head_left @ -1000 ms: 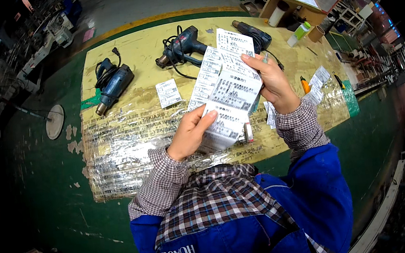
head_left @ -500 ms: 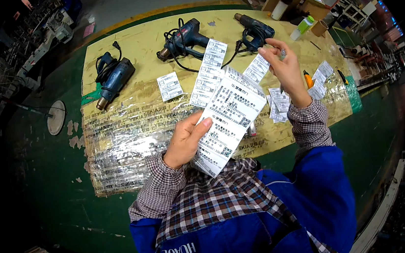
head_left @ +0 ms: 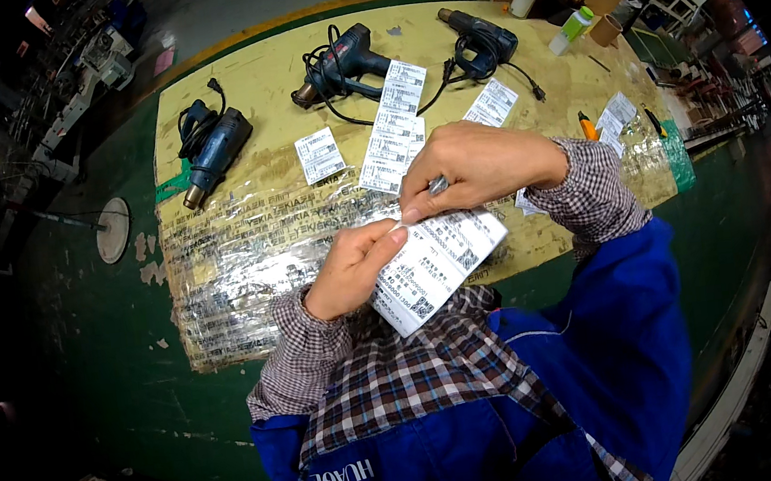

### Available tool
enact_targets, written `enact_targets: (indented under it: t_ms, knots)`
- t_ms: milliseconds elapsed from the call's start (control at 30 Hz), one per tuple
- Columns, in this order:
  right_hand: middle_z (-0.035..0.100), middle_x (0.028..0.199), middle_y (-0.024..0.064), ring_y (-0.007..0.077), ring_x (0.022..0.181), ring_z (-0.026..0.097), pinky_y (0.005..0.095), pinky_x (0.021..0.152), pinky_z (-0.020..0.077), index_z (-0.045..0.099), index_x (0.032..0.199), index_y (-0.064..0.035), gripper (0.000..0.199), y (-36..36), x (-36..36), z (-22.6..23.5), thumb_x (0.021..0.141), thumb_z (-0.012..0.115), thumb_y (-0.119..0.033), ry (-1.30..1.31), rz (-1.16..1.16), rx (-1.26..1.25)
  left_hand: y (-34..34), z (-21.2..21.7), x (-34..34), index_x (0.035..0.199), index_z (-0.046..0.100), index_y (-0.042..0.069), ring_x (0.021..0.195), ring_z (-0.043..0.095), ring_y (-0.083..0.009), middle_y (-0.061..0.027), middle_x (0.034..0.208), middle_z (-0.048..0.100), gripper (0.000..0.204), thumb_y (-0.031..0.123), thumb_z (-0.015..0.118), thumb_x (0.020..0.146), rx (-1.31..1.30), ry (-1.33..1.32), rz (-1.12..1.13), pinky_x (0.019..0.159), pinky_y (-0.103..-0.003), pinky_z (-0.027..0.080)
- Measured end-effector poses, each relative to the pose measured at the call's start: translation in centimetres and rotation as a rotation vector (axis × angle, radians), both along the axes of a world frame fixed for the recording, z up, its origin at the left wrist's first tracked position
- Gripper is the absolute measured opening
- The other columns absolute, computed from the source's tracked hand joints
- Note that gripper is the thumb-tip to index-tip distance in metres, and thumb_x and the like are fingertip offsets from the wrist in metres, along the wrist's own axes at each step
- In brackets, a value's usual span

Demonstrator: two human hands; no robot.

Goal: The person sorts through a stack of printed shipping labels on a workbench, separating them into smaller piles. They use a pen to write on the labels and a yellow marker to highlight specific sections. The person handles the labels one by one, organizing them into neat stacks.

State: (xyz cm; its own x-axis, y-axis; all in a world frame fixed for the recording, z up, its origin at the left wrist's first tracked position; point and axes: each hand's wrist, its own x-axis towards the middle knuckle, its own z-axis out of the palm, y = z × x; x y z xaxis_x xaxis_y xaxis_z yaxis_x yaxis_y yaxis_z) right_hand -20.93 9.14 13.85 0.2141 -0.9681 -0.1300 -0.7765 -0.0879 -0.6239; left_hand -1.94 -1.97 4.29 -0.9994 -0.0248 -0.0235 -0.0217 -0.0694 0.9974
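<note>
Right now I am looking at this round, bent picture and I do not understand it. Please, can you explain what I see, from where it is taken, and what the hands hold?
A camera worn on a person's head looks down; its wide lens bends straight edges. The two hands are that person's own. The left hand and right hand together pinch a white label sheet near its top edge. Beyond them lies a yellowish board on a green bench. On the board lie three heat guns with cords and several loose labels.

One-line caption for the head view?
Both hands, left and right, pinch a label sheet above a taped bench.
</note>
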Motion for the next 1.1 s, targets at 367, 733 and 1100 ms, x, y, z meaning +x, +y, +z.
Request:
enact_targets:
  t_ms: [367,733,1100]
  knots:
    - [0.055,0.058,0.0037,0.0115,0.045,0.046,0.0294,0.043,0.0327,0.062,0.081,-0.0026,0.020,-0.1,0.1,-1.9,0.087,0.060,-0.022,-0.211,-0.021,0.146,-0.2,1.2,-0.4,0.078,0.058,-0.002,0.052,0.044,-0.0084,-0.0049,0.058,0.052,0.027,0.020,0.051,0.092,-0.249,0.038,0.059,0.048,-0.027,0.037]
    - [0.055,0.062,0.0027,0.0086,0.056,0.047,0.0277,0.051,0.0382,0.062,0.082,-0.0019,0.025,1.4,0.9,-4.6,0.087,0.062,-0.026,-0.495,-0.214,0.003,0.3,-0.2,-0.5,0.086,0.062,-0.004,0.052,0.046,-0.0091,-0.0082,0.059,0.054,0.020,0.013,0.054,0.089,-0.396,0.103,0.214,0.046,-0.028,0.037]
    - [0.060,0.064,0.0067,0.0133,0.057,0.053,0.0312,0.050,0.0395,0.063,0.078,-0.0004,0.034,8.0,-1.1,-8.8,0.075,0.073,-0.033,-0.599,-0.247,0.132,2.5,1.0,-0.5,0.067,0.054,-0.003,0.043,0.036,-0.0075,-0.0041,0.047,0.042,0.027,0.013,0.054,0.089,-0.442,-0.120,-0.004,0.041,-0.028,0.029]
